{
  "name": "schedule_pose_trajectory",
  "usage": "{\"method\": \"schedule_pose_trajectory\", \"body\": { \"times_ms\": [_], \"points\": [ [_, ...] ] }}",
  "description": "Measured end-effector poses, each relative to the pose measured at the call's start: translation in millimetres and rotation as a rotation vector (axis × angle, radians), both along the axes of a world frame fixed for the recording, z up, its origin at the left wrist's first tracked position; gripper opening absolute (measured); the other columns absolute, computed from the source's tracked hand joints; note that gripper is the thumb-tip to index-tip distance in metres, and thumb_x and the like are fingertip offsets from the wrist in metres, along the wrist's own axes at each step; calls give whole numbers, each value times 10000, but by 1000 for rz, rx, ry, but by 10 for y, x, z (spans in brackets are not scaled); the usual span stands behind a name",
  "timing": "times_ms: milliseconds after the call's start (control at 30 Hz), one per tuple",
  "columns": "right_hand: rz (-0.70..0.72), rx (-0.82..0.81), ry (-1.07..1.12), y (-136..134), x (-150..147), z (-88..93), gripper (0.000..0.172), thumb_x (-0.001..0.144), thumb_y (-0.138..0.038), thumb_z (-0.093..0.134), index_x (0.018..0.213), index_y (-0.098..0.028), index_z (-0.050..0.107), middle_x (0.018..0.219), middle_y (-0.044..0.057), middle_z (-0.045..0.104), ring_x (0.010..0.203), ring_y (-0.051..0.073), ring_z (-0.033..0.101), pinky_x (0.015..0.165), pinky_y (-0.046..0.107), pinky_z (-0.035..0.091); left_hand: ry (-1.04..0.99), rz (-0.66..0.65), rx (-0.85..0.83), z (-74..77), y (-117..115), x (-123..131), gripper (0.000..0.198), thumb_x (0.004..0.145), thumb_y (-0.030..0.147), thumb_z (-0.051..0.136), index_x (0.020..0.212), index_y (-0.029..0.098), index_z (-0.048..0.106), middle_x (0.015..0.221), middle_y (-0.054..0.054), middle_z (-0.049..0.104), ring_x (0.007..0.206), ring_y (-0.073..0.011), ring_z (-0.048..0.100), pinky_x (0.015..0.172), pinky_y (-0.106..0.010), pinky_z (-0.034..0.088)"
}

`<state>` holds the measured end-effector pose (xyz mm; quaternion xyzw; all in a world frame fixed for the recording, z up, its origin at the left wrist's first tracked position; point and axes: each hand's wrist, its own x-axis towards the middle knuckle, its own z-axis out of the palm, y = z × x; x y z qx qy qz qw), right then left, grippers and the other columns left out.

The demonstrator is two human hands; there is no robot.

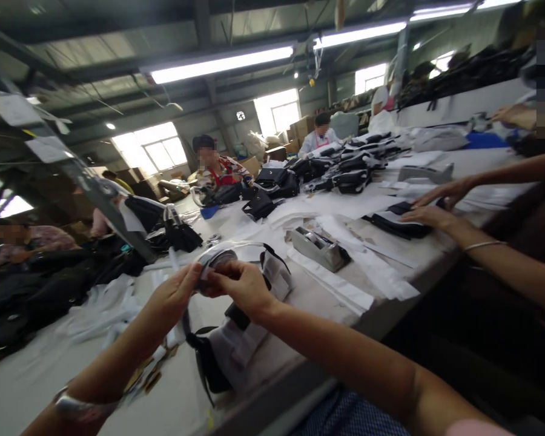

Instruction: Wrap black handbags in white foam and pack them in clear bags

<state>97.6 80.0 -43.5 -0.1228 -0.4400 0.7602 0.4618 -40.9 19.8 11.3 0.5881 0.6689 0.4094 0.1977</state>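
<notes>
My left hand (184,286) is closed around a roll of tape (224,257), holding it up over the table. At the near side of the roll, my right hand (245,287) pinches with thumb and fingertips; the exact spot it grips is partly hidden. Below both hands lies a black handbag (213,363) wrapped in white sheet material (243,339), its strap looping upward. The right forearm crosses over in front of part of the bag.
A grey tape dispenser (318,247) stands right of my hands, beside white strips (336,281). A co-worker's hands (436,209) press on a black bag (402,221) at right. Black bags (272,178) are heaped farther back. A metal post (118,206) rises at left.
</notes>
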Motion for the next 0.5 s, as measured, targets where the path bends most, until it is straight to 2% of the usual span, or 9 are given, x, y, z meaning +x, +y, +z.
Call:
{"method": "schedule_pose_trajectory", "body": {
  "times_ms": [67,167,267,367,433,500],
  "points": [
    [-55,89,-75,55,44,-23,478,550,-585,867,750,-174,726,675,11,690,609,177,665,640,322,562,-26,1,-23,16,-3,34,656,712,806,578,935,209,732,882,-58,755,864,-278,673,793,-374,561],
    [-134,306,-210,118,218,-63,435,646,-608,808,777,-197,756,668,7,693,604,172,665,576,276,515,-155,19,-112,48,-50,110,591,695,767,641,966,251,739,955,-27,776,899,-275,688,833,-399,565],
    [-140,470,-254,191,526,-137,415,738,-608,744,864,-214,775,788,15,719,607,155,678,558,253,501,-278,82,-143,36,-75,132,532,674,743,680,928,280,749,978,1,786,937,-280,699,836,-401,572],
    [-203,584,-316,364,965,-292,388,827,-565,680,939,-206,775,914,36,718,608,138,684,596,257,524,-365,234,-143,-21,-14,88,471,686,737,674,833,296,753,867,29,793,867,-257,716,749,-359,583],
    [-322,641,-447,568,1338,-446,346,875,-505,650,962,-193,772,939,50,722,632,141,693,622,261,532,-379,326,-136,-54,61,53,507,672,775,645,758,286,744,784,28,788,747,-256,719,608,-351,571],
    [-502,679,-672,832,1781,-622,288,909,-427,627,979,-185,767,963,61,735,682,151,698,664,267,539,-281,348,-75,-61,131,27,570,669,820,588,761,279,744,749,23,783,681,-273,715,515,-360,549]
  ]
}}
